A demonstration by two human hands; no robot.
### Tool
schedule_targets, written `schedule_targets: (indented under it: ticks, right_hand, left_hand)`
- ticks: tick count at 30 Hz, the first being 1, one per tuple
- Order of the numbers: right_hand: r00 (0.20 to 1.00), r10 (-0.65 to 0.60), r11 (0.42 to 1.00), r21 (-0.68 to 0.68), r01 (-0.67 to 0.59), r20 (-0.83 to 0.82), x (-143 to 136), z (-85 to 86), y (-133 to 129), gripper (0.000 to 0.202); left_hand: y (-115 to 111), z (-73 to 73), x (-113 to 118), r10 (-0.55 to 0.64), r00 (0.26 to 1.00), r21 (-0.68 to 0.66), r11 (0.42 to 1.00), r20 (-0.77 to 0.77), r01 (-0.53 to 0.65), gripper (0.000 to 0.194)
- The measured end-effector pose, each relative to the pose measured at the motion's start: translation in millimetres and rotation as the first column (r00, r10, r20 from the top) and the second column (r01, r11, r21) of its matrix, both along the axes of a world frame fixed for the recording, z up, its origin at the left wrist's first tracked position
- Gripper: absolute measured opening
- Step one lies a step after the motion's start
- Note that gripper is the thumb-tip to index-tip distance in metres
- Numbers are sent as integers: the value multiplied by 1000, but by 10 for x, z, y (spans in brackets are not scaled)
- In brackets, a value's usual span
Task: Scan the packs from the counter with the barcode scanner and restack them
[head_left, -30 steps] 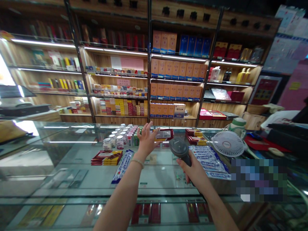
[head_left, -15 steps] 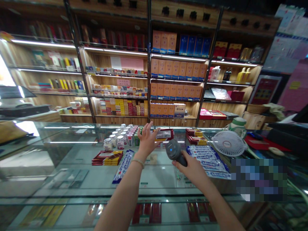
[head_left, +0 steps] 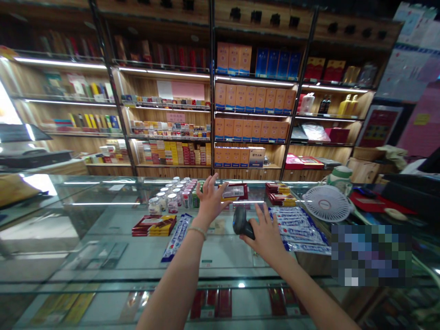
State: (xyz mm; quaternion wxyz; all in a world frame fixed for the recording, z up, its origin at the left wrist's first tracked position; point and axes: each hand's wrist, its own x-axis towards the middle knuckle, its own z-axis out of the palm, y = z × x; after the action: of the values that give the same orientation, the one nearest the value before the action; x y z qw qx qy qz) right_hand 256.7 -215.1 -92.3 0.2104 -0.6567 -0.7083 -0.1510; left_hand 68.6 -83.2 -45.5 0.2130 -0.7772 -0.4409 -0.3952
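My left hand (head_left: 211, 201) is over the glass counter with its fingers spread, at the near left edge of a red and yellow chocolate pack (head_left: 234, 191); nothing shows in its grasp. A dark handheld scanner (head_left: 240, 221) is low over the glass, its handle at the thumb of my right hand (head_left: 264, 231), whose other fingers are stretched out. Beside that hand lie blue and white long packets (head_left: 298, 227). One more such packet (head_left: 177, 237) and a stack of chocolate packs (head_left: 154, 225) are left of my left wrist.
Small jars (head_left: 172, 203) and bottles stand left of my left hand. Another chocolate stack (head_left: 280, 194) lies at the back right. A white fan (head_left: 327, 203) and a green-lidded container (head_left: 339, 177) are farther right. Shelves of boxes line the wall behind the glass counter (head_left: 113, 201).
The scanner has turned and lowered slightly to the left. My right hand's fingers have gone from wrapped round its handle to spread out. My left hand has hardly moved.
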Motion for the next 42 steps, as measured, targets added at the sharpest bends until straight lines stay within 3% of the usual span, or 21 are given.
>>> schedule_targets:
  ticks: [7,23,27,32,37,42]
  right_hand:
    - [1000,3,1000,-18,-2,21,-28,-59,90,44]
    - [995,101,984,-151,-96,25,1,64,56,63]
    - [997,76,995,-69,-74,27,152,217,250,67]
    - [999,2,999,53,-3,32,418,349,680,64]
    - [996,19,991,128,-30,86,599,237,1010,66]
    - [996,30,984,172,-44,85,658,60,1135,70]
  left_hand:
    - [-44,29,4,13,1000,-29,999,-3,-13,72]
    - [-50,38,11,4,1000,-23,1000,8,-4,72]
    - [-16,10,8,12,1000,-13,1000,3,-12,71]
    - [-1,-6,9,13,1000,-5,1000,-9,-13,73]
    - [9,-25,-1,40,999,5,999,-31,-40,73]
    - [13,-35,6,54,997,6,999,-50,-53,75]
